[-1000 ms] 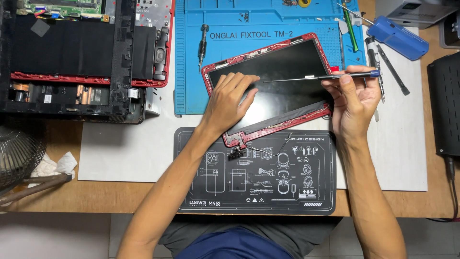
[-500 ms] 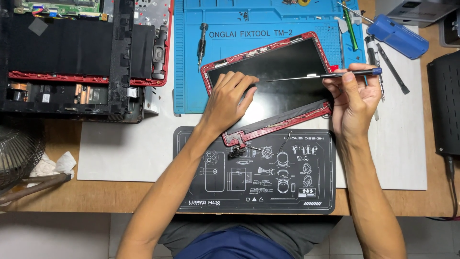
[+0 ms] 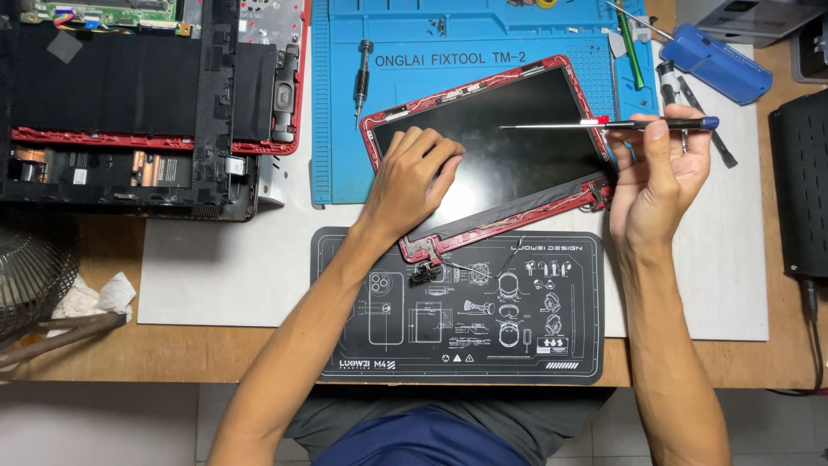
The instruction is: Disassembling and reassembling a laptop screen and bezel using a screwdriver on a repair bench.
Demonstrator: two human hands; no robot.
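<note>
A laptop screen panel (image 3: 517, 151) in a red frame lies tilted across a blue work mat (image 3: 466, 52) and a black printed mat (image 3: 483, 336). My left hand (image 3: 414, 177) rests flat on the panel's dark glass near its left end. My right hand (image 3: 660, 168) is raised at the panel's right edge and holds a thin screwdriver (image 3: 621, 124) level, its shaft pointing left over the glass. A small black hinge part (image 3: 424, 274) lies just below the panel's lower left corner.
An opened laptop base (image 3: 129, 103) with exposed boards lies at the upper left. A loose screwdriver (image 3: 363, 73) lies on the blue mat. A blue tool (image 3: 716, 62) and other tools lie at the upper right, a black device (image 3: 798, 181) at the right, a fan (image 3: 26, 276) at the left.
My right hand has lifted slightly and brought the screwdriver level above the panel. My left hand stays on the glass.
</note>
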